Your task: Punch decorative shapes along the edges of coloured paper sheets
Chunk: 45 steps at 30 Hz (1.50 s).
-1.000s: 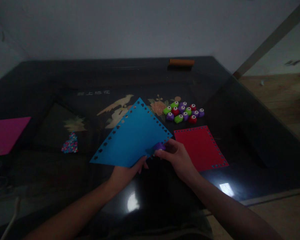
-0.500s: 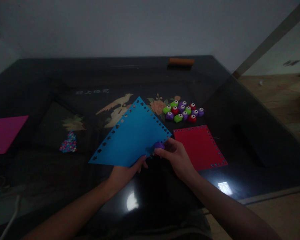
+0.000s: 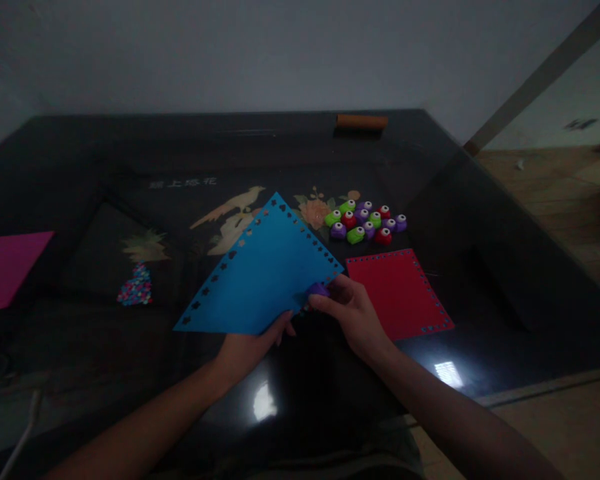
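A blue sheet of paper (image 3: 265, 280) is held up off the dark table, with small shapes punched along its edges. My left hand (image 3: 260, 340) grips its lower edge, thumb in front and fingers behind. Closed around a purple craft punch (image 3: 318, 290), my right hand (image 3: 350, 303) works at the paper's lower right edge. The punch sits over that edge; its slot is hidden. Just right of my right hand lies a red sheet of paper (image 3: 397, 293), punched along several edges.
Several green, red and purple craft punches (image 3: 363, 217) stand grouped behind the red sheet. Colourful paper bits (image 3: 136, 288) lie in a pile at left, near a pink sheet (image 3: 10, 270). An orange-brown roll (image 3: 361, 123) rests at the table's (image 3: 205, 147) back edge.
Both hands keep their places on the blue paper and punch. The thumb on the punch seems slightly lower, and the paper's left corner has shifted a little outward. The view moved slightly.
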{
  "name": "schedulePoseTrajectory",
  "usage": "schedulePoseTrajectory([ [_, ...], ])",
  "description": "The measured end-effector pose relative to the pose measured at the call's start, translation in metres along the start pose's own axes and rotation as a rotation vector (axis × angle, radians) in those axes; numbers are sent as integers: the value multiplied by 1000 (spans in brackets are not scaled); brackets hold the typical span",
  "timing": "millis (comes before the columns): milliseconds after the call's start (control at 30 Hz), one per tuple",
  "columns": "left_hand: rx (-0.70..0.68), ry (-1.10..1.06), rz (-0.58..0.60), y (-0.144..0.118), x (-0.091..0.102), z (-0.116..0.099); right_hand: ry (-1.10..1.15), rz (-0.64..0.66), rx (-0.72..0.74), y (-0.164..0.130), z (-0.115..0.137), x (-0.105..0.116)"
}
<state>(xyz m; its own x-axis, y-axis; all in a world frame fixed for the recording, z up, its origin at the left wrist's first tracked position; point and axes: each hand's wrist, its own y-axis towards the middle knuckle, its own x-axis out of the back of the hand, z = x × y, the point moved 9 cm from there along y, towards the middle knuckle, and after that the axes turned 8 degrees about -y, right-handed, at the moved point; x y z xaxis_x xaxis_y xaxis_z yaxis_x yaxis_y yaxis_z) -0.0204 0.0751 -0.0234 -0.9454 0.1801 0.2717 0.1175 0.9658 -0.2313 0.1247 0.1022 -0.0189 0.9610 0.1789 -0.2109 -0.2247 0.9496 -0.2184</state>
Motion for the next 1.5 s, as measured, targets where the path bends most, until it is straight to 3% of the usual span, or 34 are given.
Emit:
schedulePoseTrajectory([
  [467,-25,11,-6,1,1,-1,-47,-46,-29,3,-4,6],
  [1067,-43,-3,4,1,1,-4,-71,-27,-59,1,-4,6],
  [1500,-149,-31,-49,0,7,-7,-69,47,-97,4,-11,1],
])
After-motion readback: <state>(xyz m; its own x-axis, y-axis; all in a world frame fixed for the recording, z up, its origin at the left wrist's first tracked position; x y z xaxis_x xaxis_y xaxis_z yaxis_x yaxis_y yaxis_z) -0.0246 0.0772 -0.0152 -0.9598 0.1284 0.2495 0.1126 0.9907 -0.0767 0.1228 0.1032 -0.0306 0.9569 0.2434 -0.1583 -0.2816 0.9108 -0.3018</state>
